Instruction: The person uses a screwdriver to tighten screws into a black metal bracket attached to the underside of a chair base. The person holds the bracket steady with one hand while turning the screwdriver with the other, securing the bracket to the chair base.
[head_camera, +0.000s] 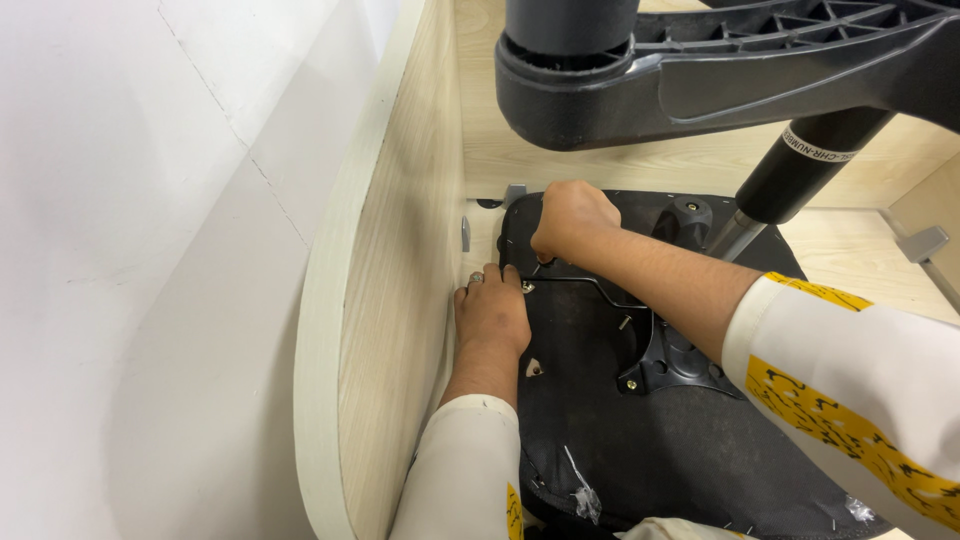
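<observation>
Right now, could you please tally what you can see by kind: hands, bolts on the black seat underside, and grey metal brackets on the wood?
Hands: 2, left hand and right hand
Bolts on the seat underside: 3, at
Grey brackets: 3, at
Total: 8

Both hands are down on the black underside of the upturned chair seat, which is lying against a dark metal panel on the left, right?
Not quite. The head view shows a light wooden panel, not dark metal. Left hand and right hand are on the black seat underside.
</observation>
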